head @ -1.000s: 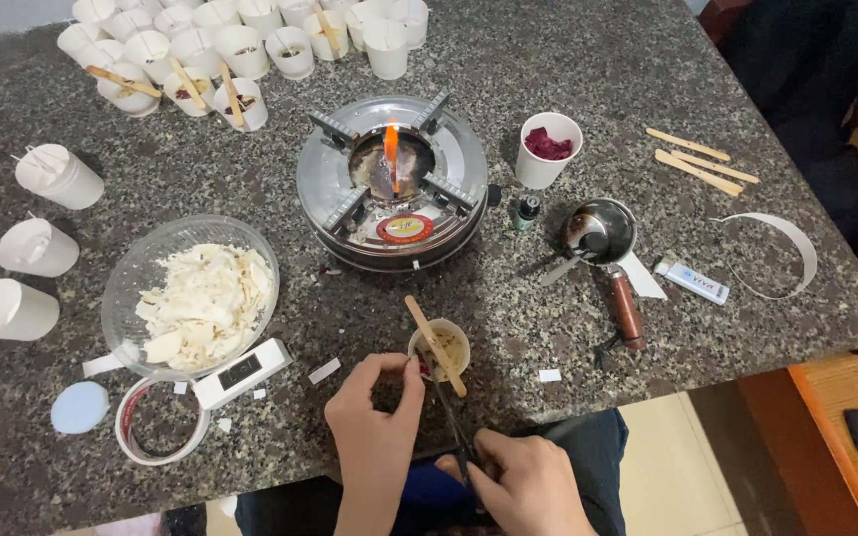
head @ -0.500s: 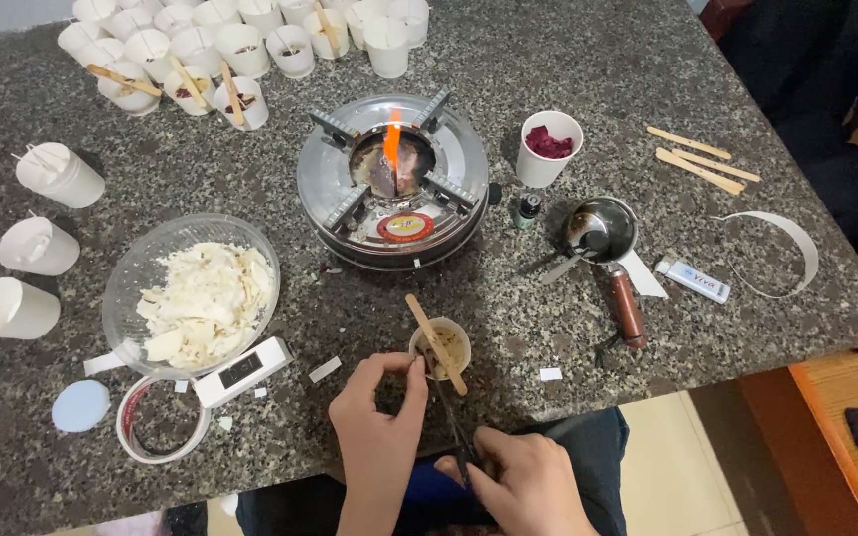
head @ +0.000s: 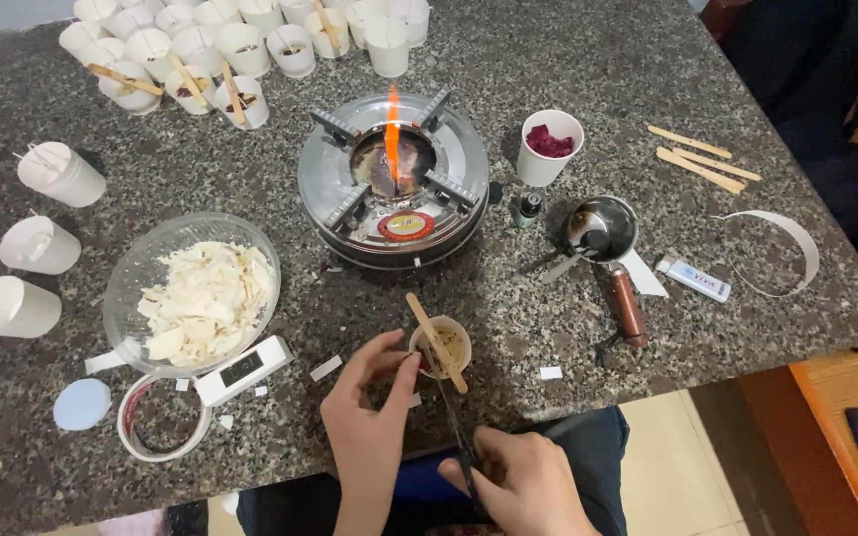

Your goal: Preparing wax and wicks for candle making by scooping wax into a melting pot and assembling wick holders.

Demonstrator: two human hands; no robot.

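Granite table [head: 588,60], crowded. We note a round metal burner [head: 394,179] at centre, its orange flame [head: 391,124] standing tall. Left of it sits a clear bowl [head: 191,293] heaped with pale wax flakes; beside the bowl lie a small white digital scale [head: 242,370], a roll of tape [head: 159,422] and a blue disc [head: 82,404]. White paper cups [head: 240,40] cluster along the far edge, some with wooden sticks across them. Right of the burner: a cup of dark red petals [head: 548,147], a small dark bottle [head: 527,209], a steel melting pot [head: 603,230] with a wooden handle, a lighter [head: 693,280] and loose wooden sticks [head: 702,159].

Nothing lies between us and the small cup [head: 441,347], which stands near the table's front edge, just in front of the burner. It is white, filled with a pale yellowish mass, and a wooden stick [head: 435,342] lies slanted across its rim.

Our left hand [head: 369,417] pinches at the cup's left rim with thumb and fingertips. Our right hand [head: 523,486] is closed on dark scissors [head: 454,427], whose blades reach up to the cup.
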